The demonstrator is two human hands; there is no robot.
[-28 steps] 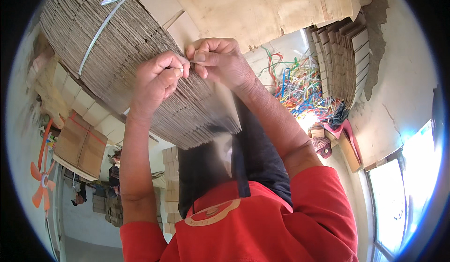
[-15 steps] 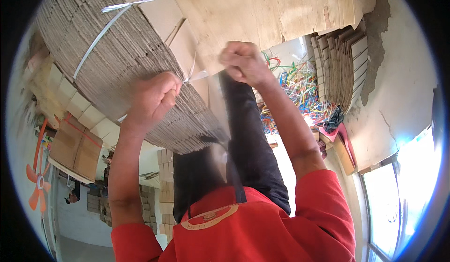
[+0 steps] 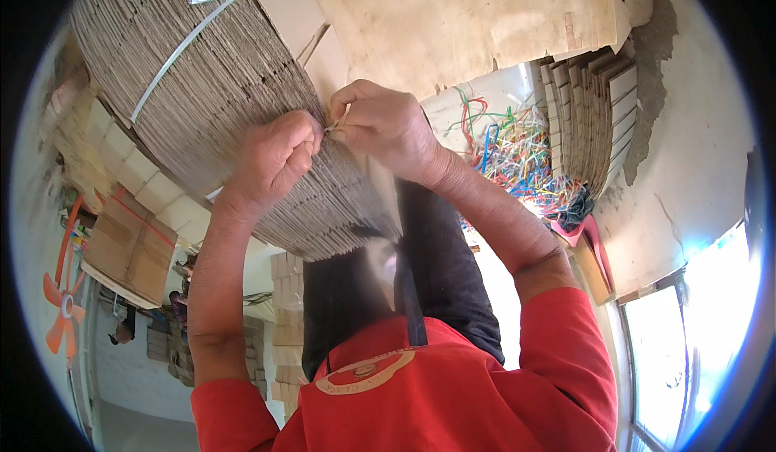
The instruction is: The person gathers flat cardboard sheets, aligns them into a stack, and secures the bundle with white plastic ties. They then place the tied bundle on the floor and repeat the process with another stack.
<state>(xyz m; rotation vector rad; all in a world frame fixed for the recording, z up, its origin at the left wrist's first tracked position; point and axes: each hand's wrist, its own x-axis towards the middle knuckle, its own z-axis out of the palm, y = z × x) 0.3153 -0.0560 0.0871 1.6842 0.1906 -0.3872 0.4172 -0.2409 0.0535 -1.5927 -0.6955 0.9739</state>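
A thick stack of flattened cardboard (image 3: 202,72) slants from the upper left down toward my legs, its ridged edges facing up. A white plastic strap (image 3: 179,56), knotted at its top end, runs across its far part. Over the stack's right edge, my left hand (image 3: 279,157) is closed in a fist, and my right hand (image 3: 388,129) pinches beside it. Both grip the ends of a second whitish strap (image 3: 332,126), of which only a short piece shows between the fingers; the rest is hidden by my hands.
A plywood board (image 3: 461,16) lies at the far side. A heap of coloured plastic strips (image 3: 521,157) and a standing stack of folded cardboard (image 3: 584,121) are at the right. A tied brown cardboard bundle (image 3: 129,246) and an orange fan (image 3: 65,315) are at the left.
My right hand has moved left and down, from a raised fist apart from the left hand to a pinch right beside it. The left hand has stayed near the stack's edge.
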